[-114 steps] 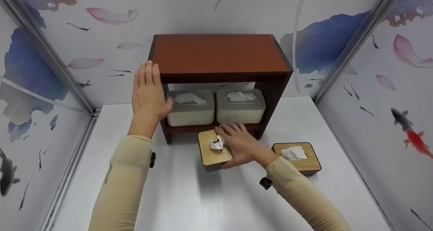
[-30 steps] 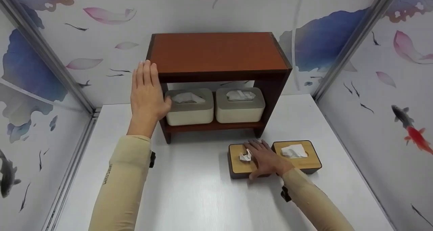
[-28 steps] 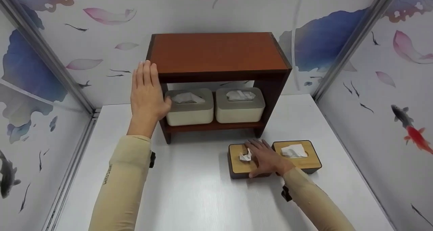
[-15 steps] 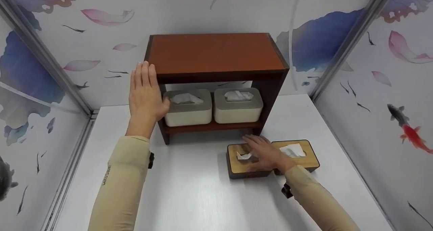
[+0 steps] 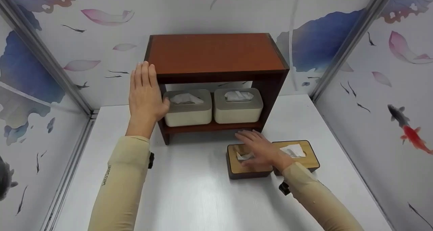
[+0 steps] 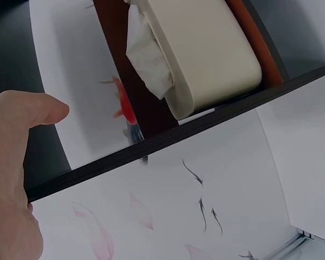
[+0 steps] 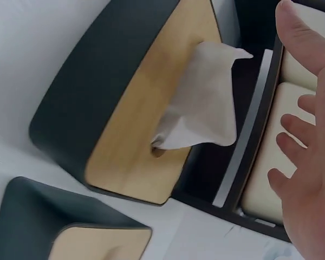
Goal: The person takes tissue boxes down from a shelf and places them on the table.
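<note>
Fingers [image 5: 246,138] of right hand [image 5: 263,150] hover extended, holding nothing, over a wood-topped tissue box [image 5: 249,174]; left hand [image 5: 145,97] rests straight-fingered against shelf [image 5: 216,53].

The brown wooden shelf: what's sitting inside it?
Inside the shelf, a left tissue box and a right tissue box sit side by side. White tissue shows at each top. The boxes' undersides and whatever lies below that tissue are covered.

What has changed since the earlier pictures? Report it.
The left wood-topped tissue box moved right and away from the shelf, to beside the other wood-topped box; the right hand let it go. The left hand stays against the shelf; both cream boxes unmoved.
</note>
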A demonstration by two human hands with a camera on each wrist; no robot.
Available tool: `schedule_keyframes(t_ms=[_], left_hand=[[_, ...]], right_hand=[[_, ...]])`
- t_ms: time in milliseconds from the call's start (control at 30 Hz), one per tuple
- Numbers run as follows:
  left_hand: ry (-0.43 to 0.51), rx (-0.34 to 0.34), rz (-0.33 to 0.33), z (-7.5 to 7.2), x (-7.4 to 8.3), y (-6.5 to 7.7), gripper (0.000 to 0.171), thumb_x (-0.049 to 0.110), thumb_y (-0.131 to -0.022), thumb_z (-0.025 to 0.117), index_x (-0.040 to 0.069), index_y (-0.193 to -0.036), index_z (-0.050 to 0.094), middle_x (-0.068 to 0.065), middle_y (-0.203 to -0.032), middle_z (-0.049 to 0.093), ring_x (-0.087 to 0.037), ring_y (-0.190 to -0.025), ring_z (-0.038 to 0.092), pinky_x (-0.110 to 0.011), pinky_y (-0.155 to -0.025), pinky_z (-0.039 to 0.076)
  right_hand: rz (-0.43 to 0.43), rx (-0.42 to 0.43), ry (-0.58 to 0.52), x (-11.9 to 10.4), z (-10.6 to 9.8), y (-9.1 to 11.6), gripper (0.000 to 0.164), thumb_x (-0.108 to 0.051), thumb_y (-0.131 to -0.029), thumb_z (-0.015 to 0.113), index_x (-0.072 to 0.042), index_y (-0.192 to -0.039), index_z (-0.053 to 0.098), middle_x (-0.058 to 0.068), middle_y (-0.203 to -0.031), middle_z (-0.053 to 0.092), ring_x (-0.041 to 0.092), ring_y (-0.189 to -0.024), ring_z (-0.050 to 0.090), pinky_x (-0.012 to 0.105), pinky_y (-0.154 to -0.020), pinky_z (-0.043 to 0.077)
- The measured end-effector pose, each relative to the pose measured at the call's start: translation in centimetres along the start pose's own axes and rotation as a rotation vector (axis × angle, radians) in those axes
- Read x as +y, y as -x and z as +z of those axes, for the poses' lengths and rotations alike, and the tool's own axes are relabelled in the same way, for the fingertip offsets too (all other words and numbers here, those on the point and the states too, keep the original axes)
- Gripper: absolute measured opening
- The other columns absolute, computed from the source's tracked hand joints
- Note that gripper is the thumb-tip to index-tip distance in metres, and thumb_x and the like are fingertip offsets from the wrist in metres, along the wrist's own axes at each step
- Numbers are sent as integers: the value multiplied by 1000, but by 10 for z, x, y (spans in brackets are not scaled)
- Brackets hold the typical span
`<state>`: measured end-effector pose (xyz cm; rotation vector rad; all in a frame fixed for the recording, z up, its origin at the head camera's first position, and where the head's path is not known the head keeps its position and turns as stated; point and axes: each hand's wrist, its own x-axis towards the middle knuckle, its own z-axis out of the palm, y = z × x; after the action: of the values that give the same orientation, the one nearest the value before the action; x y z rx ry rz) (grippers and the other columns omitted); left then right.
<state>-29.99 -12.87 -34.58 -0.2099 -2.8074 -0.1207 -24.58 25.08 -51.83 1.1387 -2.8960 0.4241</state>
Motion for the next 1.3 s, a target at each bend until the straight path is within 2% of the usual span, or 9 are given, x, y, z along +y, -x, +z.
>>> schedule_keyframes(t_ms=[200, 433, 700, 933, 1300], left_hand=[[-17, -7, -3, 0, 0, 0, 96, 38, -89, 59, 2, -152, -3, -19, -161, -4, -35, -151, -3, -45, -126, 0], [-8, -3, -6, 0, 1, 0, 95, 38, -89, 60, 2, -152, -2, -19, -161, -3, -35, -151, -3, -45, -126, 0], [-19, -3, -3, 0, 1, 0, 96, 38, -88, 60, 2, -152, -2, -20, -161, -3, -35, -151, -3, -45, -126, 0], [-36, -39, -10, -1, 1, -1, 97, 40, -90, 57, 2, -152, -6, -20, -161, -6, -35, -152, -5, -44, -126, -2], [-28, -8, -7, 0, 1, 0, 96, 39, -89, 59, 1, -152, -2, -20, -161, -3, -35, -152, -3, -45, -126, 0]], right_hand=[[-86, 58, 93, -8, -10, -14, 104, -58, -71, 77, -6, -150, 34, 16, -153, 39, 35, -142, 37, 59, -115, 29], [-69, 55, 159, -15, -26, -32, 106, -75, -74, 62, -11, -153, 31, 11, -155, 36, 30, -143, 35, 57, -117, 27], [-119, 104, 220, -15, -43, -53, 101, -66, -77, 68, -8, -151, 33, 15, -155, 36, 35, -143, 35, 60, -116, 27], [-52, 64, 213, -11, -60, -73, 102, -69, -78, 64, -11, -154, 28, 14, -158, 31, 33, -147, 27, 59, -120, 20], [98, 2, 188, 3, -69, -105, 103, -62, -79, 70, -12, -156, 23, 14, -163, 19, 36, -151, 16, 59, -122, 11]])
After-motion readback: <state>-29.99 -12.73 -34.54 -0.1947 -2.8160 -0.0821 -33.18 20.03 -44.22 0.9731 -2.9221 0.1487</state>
